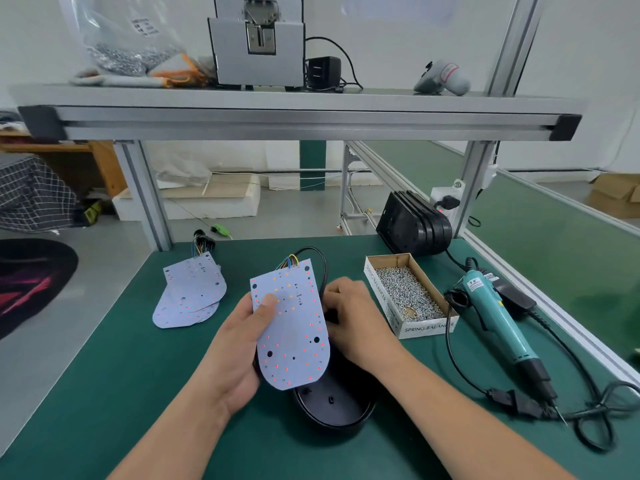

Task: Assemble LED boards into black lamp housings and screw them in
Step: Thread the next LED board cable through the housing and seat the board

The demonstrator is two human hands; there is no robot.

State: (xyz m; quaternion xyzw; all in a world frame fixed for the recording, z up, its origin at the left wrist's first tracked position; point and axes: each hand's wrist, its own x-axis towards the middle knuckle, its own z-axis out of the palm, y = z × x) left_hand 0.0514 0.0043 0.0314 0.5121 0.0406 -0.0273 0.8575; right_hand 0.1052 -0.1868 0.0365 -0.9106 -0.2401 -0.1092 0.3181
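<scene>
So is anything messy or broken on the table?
Nothing looks broken or spilled. The screws sit inside their cardboard box. The spare LED boards lie in a loosely fanned pile, and the left hand holds one LED board tilted over the black lamp housing.

Near-left of the green bench top (114, 393): bare mat, open approach from the front edge.

Centre is taken. The black housing (332, 407) lies open side up, with the LED board (294, 334) tilted over its far half. The left hand (239, 344) grips the board's left edge. The right hand (353, 317) crowds the board's right edge, fingertips hidden.

A strip of mat runs between the held board and the spare boards (190, 296) at far left.

Right side:
- The screw box (408, 296), open-topped, sits just beside the right hand.
- The electric screwdriver (498, 317) lies lengthwise beyond it.
- The cord (588, 420) loops over the near-right corner.
- The stacked housings (414, 226) fill the far-right corner.

Overhead, the shelf beam (301, 119) spans the full width.
</scene>
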